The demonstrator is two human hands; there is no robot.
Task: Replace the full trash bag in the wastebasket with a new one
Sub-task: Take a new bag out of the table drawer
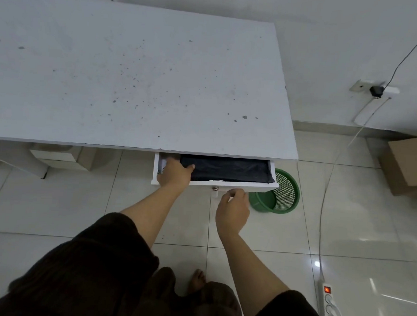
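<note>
The left hand (pixel 174 174) reached into the open drawer (pixel 214 184), fingers loosely curled at the left end of the folded black bags (pixel 226 170), thumb lying on them; whether it grasped any I cannot tell. The bags, dark and matte, filled the drawer at 12 o'clock from the right hand (pixel 232 208), which hovered under the knob (pixel 215 188), fingers relaxed, holding nothing. One green mesh wastebasket (pixel 280 196) stood at its 3 o'clock, partly hidden by the drawer. One box (pixel 408 165) and one power strip (pixel 329 304) lay farther right.
</note>
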